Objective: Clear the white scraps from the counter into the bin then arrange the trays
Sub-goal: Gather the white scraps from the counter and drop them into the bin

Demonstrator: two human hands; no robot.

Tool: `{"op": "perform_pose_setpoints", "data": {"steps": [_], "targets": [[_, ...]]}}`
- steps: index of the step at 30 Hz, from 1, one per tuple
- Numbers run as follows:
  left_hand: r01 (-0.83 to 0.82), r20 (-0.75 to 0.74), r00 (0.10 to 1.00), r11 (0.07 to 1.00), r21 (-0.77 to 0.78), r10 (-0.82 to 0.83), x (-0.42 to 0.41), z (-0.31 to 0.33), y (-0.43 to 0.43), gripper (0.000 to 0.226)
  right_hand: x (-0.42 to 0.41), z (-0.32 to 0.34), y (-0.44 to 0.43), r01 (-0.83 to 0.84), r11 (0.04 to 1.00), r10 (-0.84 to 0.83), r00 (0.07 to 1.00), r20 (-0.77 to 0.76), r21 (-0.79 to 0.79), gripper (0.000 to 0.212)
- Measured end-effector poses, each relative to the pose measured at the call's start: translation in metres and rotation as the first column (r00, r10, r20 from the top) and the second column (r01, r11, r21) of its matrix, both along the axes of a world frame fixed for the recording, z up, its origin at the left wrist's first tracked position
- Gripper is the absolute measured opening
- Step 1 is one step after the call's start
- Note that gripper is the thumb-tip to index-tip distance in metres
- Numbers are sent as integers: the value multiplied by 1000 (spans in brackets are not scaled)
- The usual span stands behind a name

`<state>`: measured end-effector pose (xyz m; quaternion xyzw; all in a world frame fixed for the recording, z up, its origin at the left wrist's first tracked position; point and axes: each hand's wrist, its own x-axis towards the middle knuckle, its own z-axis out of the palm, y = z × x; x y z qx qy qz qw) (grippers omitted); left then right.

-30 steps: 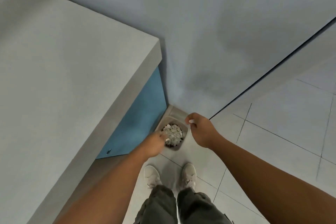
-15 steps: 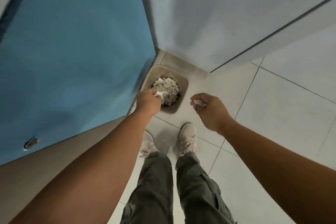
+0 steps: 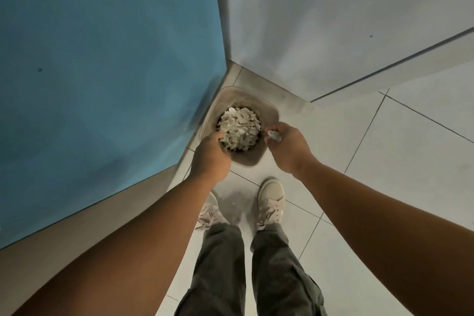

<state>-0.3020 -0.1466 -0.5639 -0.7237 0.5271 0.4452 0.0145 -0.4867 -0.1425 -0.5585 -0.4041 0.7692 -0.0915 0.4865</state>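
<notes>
**Entry: scrap drop at floor bin, both hands at the rim**

Setup. The bin (image 3: 271, 112) stands on the tiled floor (image 3: 410, 161), in the corner where the blue panel (image 3: 102, 72) meets the grey wall (image 3: 320, 20). Its mouth faces straight up. A heap of scraps (image 3: 239, 128) fills the opening and is domed in the middle. The surface and the trays are out of view.

Hands. The right hand (image 3: 288, 147) pinches a white scrap (image 3: 274, 135) between thumb and fingertips. The scrap is a crumpled wad with no clear long axis. The left hand (image 3: 210, 155) is over the near-left rim, knuckles up and fingers curled down toward the edge of the heap. The fingertips are hidden, so I cannot tell whether it holds anything.

Key relation. The pinched scrap sits level with the right rim of the bin, just beside the heap, not over its middle. The opening lies to the left of the right hand and below it. The right hand is the nearer one to this scrap's drop point, and the left hand covers the opposite side.

Judgement. This is the clearing step, with tray arranging not yet begun. The next move likely needs a short shift inward before the pinch is let go.

Risk. With the heap domed, a scrap let go at the rim may roll off onto the floor near the shoes (image 3: 272, 197).
</notes>
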Motion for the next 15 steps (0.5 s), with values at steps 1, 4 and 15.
{"op": "perform_pose_setpoints", "data": {"steps": [1, 4, 15], "targets": [[5, 1, 1000, 1000, -4, -5, 3, -1, 2, 47, 4, -2, -7, -6, 1000, 6, 1000, 1, 1, 29], [18, 19, 1000, 1000, -10, -17, 11, -1, 6, 46, 13, -5, -21, -43, 999, 43, 999, -11, 26, 37], [101, -10, 994, 972, -211, -105, -2, 92, -16, 45, 6, 93, -1, -211, 977, 206, 967, -147, -15, 47]]}}
